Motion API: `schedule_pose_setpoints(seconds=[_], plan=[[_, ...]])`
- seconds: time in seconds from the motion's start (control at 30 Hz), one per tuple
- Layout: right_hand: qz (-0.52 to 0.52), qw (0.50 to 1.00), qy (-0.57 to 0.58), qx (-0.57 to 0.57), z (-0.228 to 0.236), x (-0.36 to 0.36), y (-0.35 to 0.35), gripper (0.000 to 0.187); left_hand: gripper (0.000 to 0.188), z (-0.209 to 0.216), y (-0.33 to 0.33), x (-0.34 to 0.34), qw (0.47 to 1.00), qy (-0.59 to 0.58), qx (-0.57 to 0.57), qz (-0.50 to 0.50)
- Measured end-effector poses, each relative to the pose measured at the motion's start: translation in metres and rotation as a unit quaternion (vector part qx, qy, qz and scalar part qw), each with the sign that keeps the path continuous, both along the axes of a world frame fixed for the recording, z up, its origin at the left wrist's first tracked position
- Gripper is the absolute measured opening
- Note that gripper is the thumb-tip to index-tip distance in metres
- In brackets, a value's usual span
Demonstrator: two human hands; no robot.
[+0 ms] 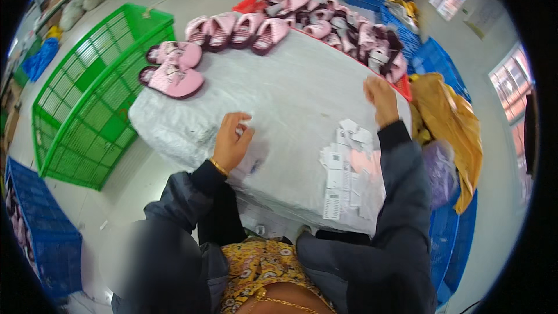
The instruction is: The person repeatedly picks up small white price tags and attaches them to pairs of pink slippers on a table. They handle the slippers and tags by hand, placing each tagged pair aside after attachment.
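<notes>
My left hand (231, 142) hovers over the near left part of the covered table (279, 99), its thumb and fingers bent but apart, with nothing between them. My right hand (381, 102) is curled closed near the table's right edge, close to the red crate (402, 88). What its fingers hold, if anything, is hidden. Beside my right forearm lie loose white paper labels (333, 168) and pink tags (361, 161). A pair of pink slippers (177, 81) rests at the table's left edge. Several more striped-lined slippers (249, 29) stand in a row at the far edge.
Pink and dark slippers (343, 26) fill the red crate along the far right side. A green mesh crate (87, 81) stands left of the table. Blue crates (49, 238) sit at lower left and along the right, where yellow sheeting (450, 122) and a purple bag (440, 168) lie.
</notes>
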State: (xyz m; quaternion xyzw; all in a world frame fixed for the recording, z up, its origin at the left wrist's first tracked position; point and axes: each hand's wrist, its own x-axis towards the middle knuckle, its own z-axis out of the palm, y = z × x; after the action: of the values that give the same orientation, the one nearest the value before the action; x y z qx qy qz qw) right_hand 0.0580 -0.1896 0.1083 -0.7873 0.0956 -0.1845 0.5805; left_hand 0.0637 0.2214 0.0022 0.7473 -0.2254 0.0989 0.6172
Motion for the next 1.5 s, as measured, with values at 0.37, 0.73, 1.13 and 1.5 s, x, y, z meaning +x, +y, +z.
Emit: schedule_pose_setpoints(seconds=[0.37,0.73,1.13,1.5], plan=[[0.079,0.986,0.137,0.054,-0.019,-0.133,0.15,0.022,0.042,0.026,0.136,0.202,0.849,-0.157,0.328,0.382],[0.055,0.979,0.164,0.107,-0.024,-0.185,0.162,0.025,0.035,-0.066,0.26,0.387,0.959,0.113,0.241,0.098],[-0.002,0.991,0.065,0.114,-0.022,-0.255,0.169,0.023,0.018,0.058,0.12,0.178,0.944,0.26,-0.173,-0.103],[-0.214,0.977,0.017,0.001,-0.048,-0.36,0.141,0.02,0.023,-0.018,-0.016,0.035,0.792,0.45,-0.311,-0.272]])
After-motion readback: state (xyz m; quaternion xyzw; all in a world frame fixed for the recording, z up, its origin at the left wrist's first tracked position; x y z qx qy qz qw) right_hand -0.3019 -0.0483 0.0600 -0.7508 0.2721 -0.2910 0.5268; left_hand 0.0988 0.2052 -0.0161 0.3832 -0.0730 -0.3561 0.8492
